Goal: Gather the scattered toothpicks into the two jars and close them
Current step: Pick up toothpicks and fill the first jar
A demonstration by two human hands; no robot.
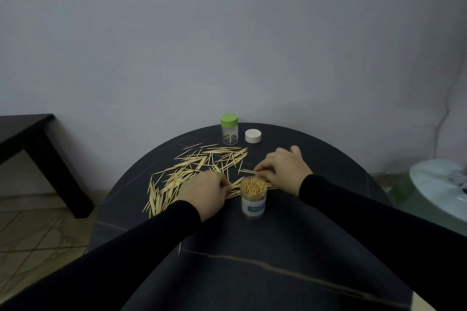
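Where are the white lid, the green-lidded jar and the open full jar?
white lid point(253, 135), head view, its top face.
green-lidded jar point(229, 132), head view, clear wall.
open full jar point(253, 206), head view, its label.

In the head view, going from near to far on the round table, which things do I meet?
Open jar full of toothpicks → scattered toothpicks → white lid → jar with green lid.

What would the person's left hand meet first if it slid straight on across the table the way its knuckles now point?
Probably the open jar, packed full of toothpicks. The left hand points right, its fingers pinching loose toothpicks just short of the jar's rim, though depth is uncertain.
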